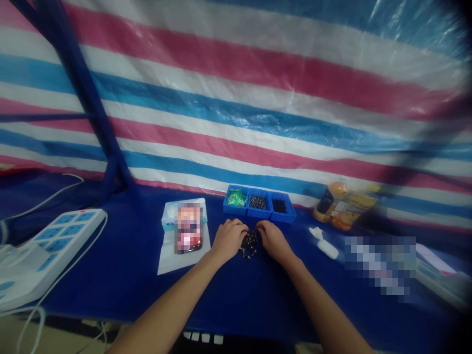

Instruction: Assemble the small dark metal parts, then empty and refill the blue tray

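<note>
Fingers (239, 227) partly hide a tangle of dark beads (249, 248).

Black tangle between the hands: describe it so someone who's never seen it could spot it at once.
On the blue table, find the blue three-part tray. Just in front of it, the left hand and right hand nearly meet over a small black tangle flecked with pale bits, the only dark pile lying outside the tray.

The left hand (228, 240) and right hand (275, 241) rest on a small black beaded tangle (250, 244), just before a blue 3-compartment plastic tray (259, 218).
</note>
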`<action>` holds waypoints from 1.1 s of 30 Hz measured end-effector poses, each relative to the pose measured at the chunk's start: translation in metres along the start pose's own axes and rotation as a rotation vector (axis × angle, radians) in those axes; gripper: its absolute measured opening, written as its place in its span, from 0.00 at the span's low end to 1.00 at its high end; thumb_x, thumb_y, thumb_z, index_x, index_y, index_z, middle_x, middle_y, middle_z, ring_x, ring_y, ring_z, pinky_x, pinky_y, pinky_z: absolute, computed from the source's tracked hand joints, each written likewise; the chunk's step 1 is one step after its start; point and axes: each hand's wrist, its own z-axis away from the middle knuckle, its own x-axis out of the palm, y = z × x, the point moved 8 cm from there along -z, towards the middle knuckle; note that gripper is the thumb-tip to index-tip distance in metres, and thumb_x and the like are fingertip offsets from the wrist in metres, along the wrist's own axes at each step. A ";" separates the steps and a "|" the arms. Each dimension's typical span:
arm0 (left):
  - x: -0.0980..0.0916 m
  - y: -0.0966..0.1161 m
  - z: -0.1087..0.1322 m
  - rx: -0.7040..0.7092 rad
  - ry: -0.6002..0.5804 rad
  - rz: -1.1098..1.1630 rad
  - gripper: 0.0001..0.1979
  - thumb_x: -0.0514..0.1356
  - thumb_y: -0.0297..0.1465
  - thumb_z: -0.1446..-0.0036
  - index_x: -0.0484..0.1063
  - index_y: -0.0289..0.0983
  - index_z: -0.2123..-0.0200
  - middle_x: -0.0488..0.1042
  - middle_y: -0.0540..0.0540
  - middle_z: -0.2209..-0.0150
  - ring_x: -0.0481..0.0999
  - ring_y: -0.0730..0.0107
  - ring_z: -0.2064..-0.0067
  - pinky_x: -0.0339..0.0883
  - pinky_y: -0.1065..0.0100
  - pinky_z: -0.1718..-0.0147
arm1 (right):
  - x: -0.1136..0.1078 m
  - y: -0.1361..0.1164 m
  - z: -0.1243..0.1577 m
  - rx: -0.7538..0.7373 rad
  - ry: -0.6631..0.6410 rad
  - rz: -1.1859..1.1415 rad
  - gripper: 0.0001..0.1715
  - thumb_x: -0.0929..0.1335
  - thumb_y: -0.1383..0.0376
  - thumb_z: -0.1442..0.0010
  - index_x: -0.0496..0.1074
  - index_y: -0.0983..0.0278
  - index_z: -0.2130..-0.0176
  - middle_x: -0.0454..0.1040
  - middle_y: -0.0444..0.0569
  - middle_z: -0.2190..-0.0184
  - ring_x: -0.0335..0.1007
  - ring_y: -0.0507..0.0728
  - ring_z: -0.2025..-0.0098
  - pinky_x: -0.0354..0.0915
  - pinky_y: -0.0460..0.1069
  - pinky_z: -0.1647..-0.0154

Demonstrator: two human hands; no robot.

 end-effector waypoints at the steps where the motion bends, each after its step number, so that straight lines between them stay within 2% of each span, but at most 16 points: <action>1: 0.000 0.000 0.000 -0.001 0.000 0.007 0.10 0.55 0.31 0.38 0.77 0.46 0.59 0.75 0.47 0.57 0.70 0.61 0.58 0.62 0.63 0.61 | -0.002 0.002 0.000 0.015 0.013 -0.043 0.13 0.61 0.69 0.37 0.71 0.64 0.56 0.75 0.51 0.59 0.70 0.58 0.56 0.64 0.52 0.52; 4: 0.000 -0.002 -0.001 -0.003 0.001 0.030 0.09 0.57 0.30 0.39 0.77 0.45 0.60 0.75 0.47 0.57 0.71 0.61 0.58 0.62 0.64 0.61 | -0.010 0.008 0.001 0.089 0.063 -0.158 0.12 0.64 0.66 0.38 0.74 0.63 0.56 0.77 0.49 0.62 0.71 0.56 0.64 0.65 0.50 0.59; 8: -0.001 -0.002 -0.003 0.002 0.002 0.042 0.07 0.57 0.29 0.39 0.76 0.42 0.61 0.76 0.47 0.60 0.72 0.62 0.59 0.62 0.64 0.60 | -0.022 0.016 0.002 0.195 0.128 -0.220 0.13 0.68 0.59 0.41 0.78 0.62 0.59 0.77 0.46 0.69 0.66 0.54 0.73 0.62 0.49 0.68; 12: -0.007 0.000 -0.004 0.003 0.053 0.061 0.08 0.55 0.29 0.38 0.74 0.41 0.59 0.76 0.47 0.61 0.72 0.62 0.59 0.63 0.63 0.58 | -0.031 0.018 0.002 0.200 0.156 -0.345 0.15 0.69 0.57 0.42 0.79 0.61 0.59 0.78 0.48 0.66 0.70 0.56 0.68 0.64 0.50 0.64; 16: -0.018 0.012 -0.004 0.043 0.133 0.186 0.11 0.53 0.28 0.37 0.73 0.41 0.55 0.76 0.48 0.58 0.71 0.63 0.55 0.64 0.63 0.54 | -0.033 0.016 0.003 0.222 0.155 -0.520 0.16 0.70 0.56 0.43 0.78 0.63 0.59 0.79 0.50 0.62 0.73 0.58 0.63 0.66 0.51 0.59; 21: -0.025 0.031 -0.001 0.127 0.122 0.315 0.14 0.51 0.29 0.36 0.74 0.41 0.53 0.75 0.48 0.55 0.71 0.65 0.53 0.64 0.63 0.51 | -0.032 0.005 0.004 0.239 0.156 -0.698 0.16 0.70 0.55 0.44 0.77 0.63 0.60 0.79 0.51 0.61 0.74 0.58 0.59 0.67 0.52 0.54; 25: -0.023 0.036 0.001 0.146 0.091 0.330 0.14 0.51 0.30 0.36 0.74 0.42 0.52 0.75 0.47 0.56 0.71 0.65 0.53 0.65 0.63 0.51 | -0.031 0.001 0.005 0.257 0.163 -0.730 0.17 0.71 0.54 0.45 0.77 0.63 0.63 0.78 0.50 0.65 0.73 0.57 0.64 0.68 0.51 0.60; 28: -0.026 0.030 0.000 0.095 0.134 0.333 0.15 0.52 0.30 0.36 0.74 0.42 0.50 0.75 0.47 0.55 0.72 0.64 0.52 0.65 0.63 0.50 | -0.030 0.002 0.006 0.275 0.177 -0.740 0.19 0.72 0.52 0.47 0.77 0.64 0.63 0.78 0.49 0.68 0.71 0.55 0.70 0.67 0.49 0.66; 30: -0.028 0.026 0.000 0.065 0.161 0.341 0.15 0.53 0.31 0.36 0.73 0.42 0.49 0.75 0.47 0.54 0.72 0.64 0.52 0.65 0.63 0.51 | -0.031 0.004 0.006 0.282 0.189 -0.747 0.19 0.72 0.52 0.47 0.77 0.64 0.62 0.78 0.49 0.68 0.70 0.54 0.70 0.67 0.49 0.67; 33: -0.026 0.028 0.000 0.091 0.131 0.354 0.16 0.52 0.31 0.36 0.73 0.43 0.48 0.75 0.47 0.54 0.72 0.65 0.52 0.65 0.64 0.51 | -0.031 0.005 0.006 0.288 0.201 -0.742 0.20 0.72 0.53 0.48 0.77 0.65 0.62 0.78 0.50 0.67 0.70 0.55 0.70 0.67 0.49 0.67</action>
